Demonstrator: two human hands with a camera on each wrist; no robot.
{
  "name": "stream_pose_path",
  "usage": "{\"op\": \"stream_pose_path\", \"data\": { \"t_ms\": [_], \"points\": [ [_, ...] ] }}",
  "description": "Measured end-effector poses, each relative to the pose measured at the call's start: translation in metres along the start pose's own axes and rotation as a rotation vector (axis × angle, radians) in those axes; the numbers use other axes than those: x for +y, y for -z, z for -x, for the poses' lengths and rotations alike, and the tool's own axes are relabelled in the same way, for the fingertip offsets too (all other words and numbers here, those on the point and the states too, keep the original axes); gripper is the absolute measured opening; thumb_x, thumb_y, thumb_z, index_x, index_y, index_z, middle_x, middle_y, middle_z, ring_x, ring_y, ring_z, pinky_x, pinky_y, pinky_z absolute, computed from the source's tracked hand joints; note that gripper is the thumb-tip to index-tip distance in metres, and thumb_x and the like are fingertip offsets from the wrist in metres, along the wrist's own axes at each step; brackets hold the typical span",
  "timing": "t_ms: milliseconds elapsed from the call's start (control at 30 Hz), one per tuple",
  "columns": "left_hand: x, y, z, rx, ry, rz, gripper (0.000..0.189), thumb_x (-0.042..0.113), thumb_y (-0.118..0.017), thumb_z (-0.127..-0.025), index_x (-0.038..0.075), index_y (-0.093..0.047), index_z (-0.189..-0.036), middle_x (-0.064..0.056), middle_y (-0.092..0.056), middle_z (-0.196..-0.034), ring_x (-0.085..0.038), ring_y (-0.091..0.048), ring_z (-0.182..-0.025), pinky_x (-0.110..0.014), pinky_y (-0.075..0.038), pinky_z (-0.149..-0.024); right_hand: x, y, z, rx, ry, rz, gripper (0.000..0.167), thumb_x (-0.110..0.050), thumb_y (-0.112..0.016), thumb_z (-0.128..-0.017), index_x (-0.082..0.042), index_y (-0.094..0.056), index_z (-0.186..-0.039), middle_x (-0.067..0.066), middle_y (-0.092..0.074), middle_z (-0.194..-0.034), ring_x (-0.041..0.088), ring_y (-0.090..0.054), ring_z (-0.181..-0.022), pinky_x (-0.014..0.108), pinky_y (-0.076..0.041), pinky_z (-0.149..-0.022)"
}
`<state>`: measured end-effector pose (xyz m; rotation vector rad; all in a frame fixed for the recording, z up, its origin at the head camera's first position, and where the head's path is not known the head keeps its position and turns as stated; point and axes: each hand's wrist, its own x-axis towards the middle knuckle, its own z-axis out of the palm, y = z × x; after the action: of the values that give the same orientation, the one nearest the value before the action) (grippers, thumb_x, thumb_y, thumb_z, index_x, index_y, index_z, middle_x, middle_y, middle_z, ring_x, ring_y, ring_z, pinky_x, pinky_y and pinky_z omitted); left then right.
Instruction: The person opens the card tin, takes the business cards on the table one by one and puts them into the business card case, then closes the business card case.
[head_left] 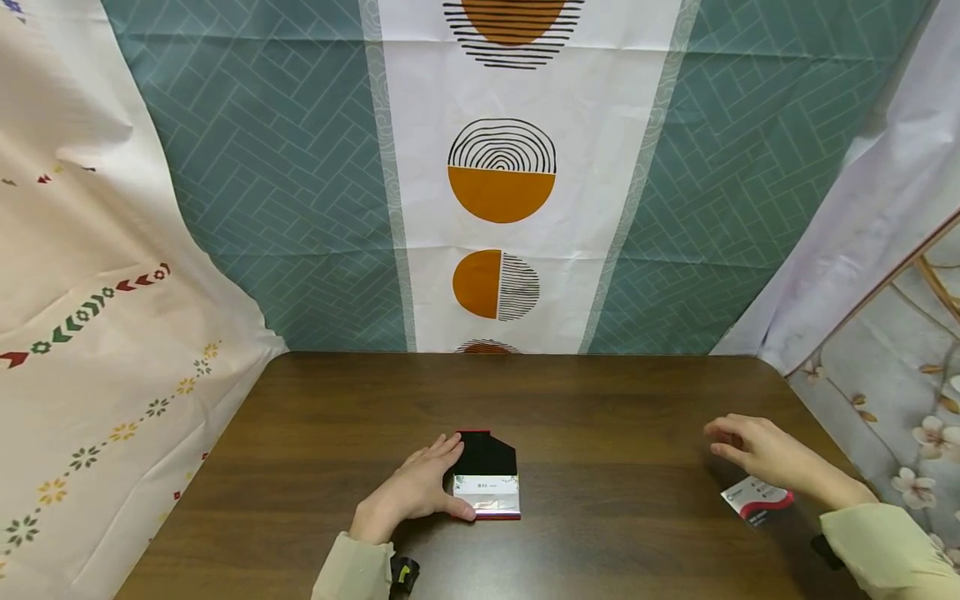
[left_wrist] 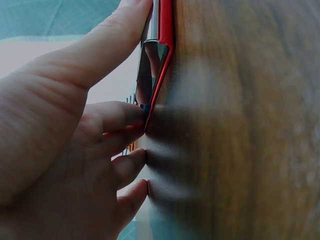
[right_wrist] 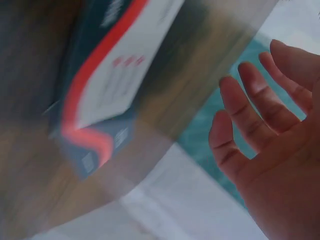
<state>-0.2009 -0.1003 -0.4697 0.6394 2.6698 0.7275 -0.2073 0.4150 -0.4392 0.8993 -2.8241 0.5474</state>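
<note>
A flat red-and-black card holder (head_left: 486, 457) lies opened out on the table, with a white printed card (head_left: 480, 485) in its silvery metal section. My left hand (head_left: 420, 492) is at its left side. The thumb (left_wrist: 107, 47) presses on the metal section, and in the left wrist view the index fingertip touches the open flap; the other fingers rest near or on the table. At the right, white and dark business cards (head_left: 753, 498) with a red band lie on the table, seemingly overlapping. My right hand (head_left: 765, 454) hovers just above them, holding nothing, its fingers loosely bent.
The dark wooden table (head_left: 600, 400) has rounded far corners. Behind it hangs a patterned teal and white curtain (head_left: 300, 167). Pale printed cloth (head_left: 112, 375) drapes along the left, and flowered fabric (head_left: 892, 400) runs along the right edge.
</note>
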Motion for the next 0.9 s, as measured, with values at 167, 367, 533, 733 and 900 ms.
{"op": "stream_pose_path", "data": {
  "t_ms": [167,367,533,733,900],
  "points": [
    [-0.001,0.0,0.0,0.0,0.0,0.002,0.105,0.051,-0.083,-0.07,-0.002,-0.038,-0.148,-0.014,-0.027,-0.158,-0.035,-0.019,-0.146,-0.055,-0.02,-0.113,0.019,0.006,0.027,-0.028,-0.001,0.002,0.024,-0.011,-0.079,-0.08,-0.004,-0.067,-0.1,-0.009,-0.062,-0.087,-0.006,-0.046,-0.071,0.023,-0.042,-0.054],
    [0.0,0.002,-0.001,0.004,-0.008,0.004,0.105,0.051,-0.083,-0.071,-0.001,-0.037,-0.149,-0.014,-0.026,-0.158,-0.035,-0.018,-0.146,-0.055,-0.02,-0.114,0.037,0.011,0.053,-0.069,0.012,-0.019,0.045,-0.019,-0.085,-0.074,0.005,-0.064,-0.106,-0.016,-0.048,-0.078,-0.006,-0.039,-0.066,0.02,-0.033,-0.051],
    [-0.001,0.003,-0.001,0.003,-0.007,-0.005,0.105,0.051,-0.083,-0.07,-0.002,-0.038,-0.148,-0.015,-0.027,-0.158,-0.035,-0.018,-0.146,-0.055,-0.02,-0.114,0.045,0.013,0.065,-0.118,-0.042,-0.027,0.058,-0.03,-0.086,-0.07,0.006,-0.062,-0.108,-0.018,-0.044,-0.079,-0.004,-0.04,-0.069,0.02,-0.032,-0.055],
    [-0.001,0.002,-0.001,0.005,-0.007,0.001,0.104,0.051,-0.084,-0.07,-0.002,-0.038,-0.148,-0.015,-0.027,-0.158,-0.035,-0.018,-0.146,-0.055,-0.02,-0.114,0.047,0.006,0.07,-0.134,-0.054,-0.061,0.063,-0.031,-0.088,-0.067,0.004,-0.058,-0.109,-0.015,-0.042,-0.08,-0.003,-0.038,-0.07,0.021,-0.029,-0.056],
    [-0.002,0.0,-0.001,0.003,-0.001,0.011,0.105,0.05,-0.084,-0.07,-0.002,-0.038,-0.148,-0.014,-0.027,-0.158,-0.034,-0.018,-0.146,-0.054,-0.02,-0.114,0.05,-0.003,0.072,-0.098,0.0,-0.069,0.06,-0.028,-0.09,-0.063,-0.005,-0.056,-0.106,-0.017,-0.041,-0.077,-0.005,-0.037,-0.067,0.019,-0.028,-0.052]
  ]
}}
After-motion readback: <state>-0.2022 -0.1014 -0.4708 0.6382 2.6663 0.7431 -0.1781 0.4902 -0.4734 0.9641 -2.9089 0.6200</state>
